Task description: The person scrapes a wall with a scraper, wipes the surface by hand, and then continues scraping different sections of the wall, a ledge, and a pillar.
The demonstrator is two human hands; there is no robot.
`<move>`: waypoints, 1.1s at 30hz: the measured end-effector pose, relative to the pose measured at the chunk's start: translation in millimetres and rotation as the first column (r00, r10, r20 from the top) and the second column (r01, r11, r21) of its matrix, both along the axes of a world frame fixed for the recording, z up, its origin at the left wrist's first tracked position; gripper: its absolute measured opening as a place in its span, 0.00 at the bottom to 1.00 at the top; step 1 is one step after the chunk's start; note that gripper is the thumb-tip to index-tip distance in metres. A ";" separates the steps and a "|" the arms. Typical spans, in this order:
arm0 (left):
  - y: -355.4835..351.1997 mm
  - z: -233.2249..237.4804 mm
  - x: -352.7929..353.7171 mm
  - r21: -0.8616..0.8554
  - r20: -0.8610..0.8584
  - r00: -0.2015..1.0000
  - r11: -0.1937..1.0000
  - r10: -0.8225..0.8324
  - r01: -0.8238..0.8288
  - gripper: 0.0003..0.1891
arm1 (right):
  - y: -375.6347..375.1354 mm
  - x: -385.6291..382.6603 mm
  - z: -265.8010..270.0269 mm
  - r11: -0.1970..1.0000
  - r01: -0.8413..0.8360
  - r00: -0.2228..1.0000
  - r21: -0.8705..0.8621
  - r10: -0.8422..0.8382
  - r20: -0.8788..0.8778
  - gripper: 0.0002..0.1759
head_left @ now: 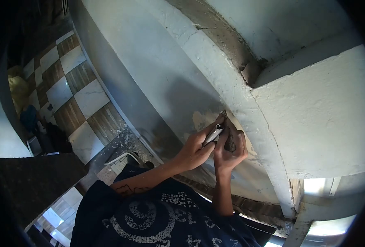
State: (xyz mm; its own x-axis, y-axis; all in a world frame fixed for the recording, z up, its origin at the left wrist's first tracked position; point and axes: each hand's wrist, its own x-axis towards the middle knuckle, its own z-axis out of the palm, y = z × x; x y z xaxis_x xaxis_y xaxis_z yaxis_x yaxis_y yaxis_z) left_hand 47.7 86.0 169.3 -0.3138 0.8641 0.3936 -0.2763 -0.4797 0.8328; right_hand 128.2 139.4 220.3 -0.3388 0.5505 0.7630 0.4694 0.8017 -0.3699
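scraper (213, 134) sits against the white wall (158, 70) at a bare brownish patch (199, 119); its dark blade is mostly hidden behind fingers and hard to make out. left hand (194, 151) is closed round the pale handle, wrist bent. right hand (230, 149) curls tight over the blade end, forearm upright.

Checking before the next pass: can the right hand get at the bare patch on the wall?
Probably yes: the right hand rests beside the patch, on the scraper; nothing lies between.
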 end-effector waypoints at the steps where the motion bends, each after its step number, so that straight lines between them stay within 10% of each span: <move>1: 0.2 -1.7 0.4 0.005 -0.018 1.000 1.000 0.016 -0.016 0.31 | -0.7 2.3 0.5 0.999 0.021 0.999 -0.038 -0.020 0.030 0.14; 13: -18.5 -16.7 -13.7 -0.181 0.134 0.959 0.957 0.251 -0.225 0.24 | -1.9 3.8 4.3 0.982 0.023 0.991 -0.187 0.002 0.136 0.11; 33: -29.6 -19.8 -26.2 -0.296 0.079 0.947 0.914 0.313 -0.277 0.20 | -3.2 7.2 8.1 0.993 0.001 0.997 0.121 -0.010 0.075 0.13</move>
State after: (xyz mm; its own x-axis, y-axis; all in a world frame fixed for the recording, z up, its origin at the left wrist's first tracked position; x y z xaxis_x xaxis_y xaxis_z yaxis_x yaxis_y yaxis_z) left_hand 21.5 56.5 149.5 -0.6015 0.7933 0.0945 -0.2657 -0.3102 0.9128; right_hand 135.4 136.2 228.4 -0.3949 0.4575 0.7967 0.4966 0.8359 -0.2338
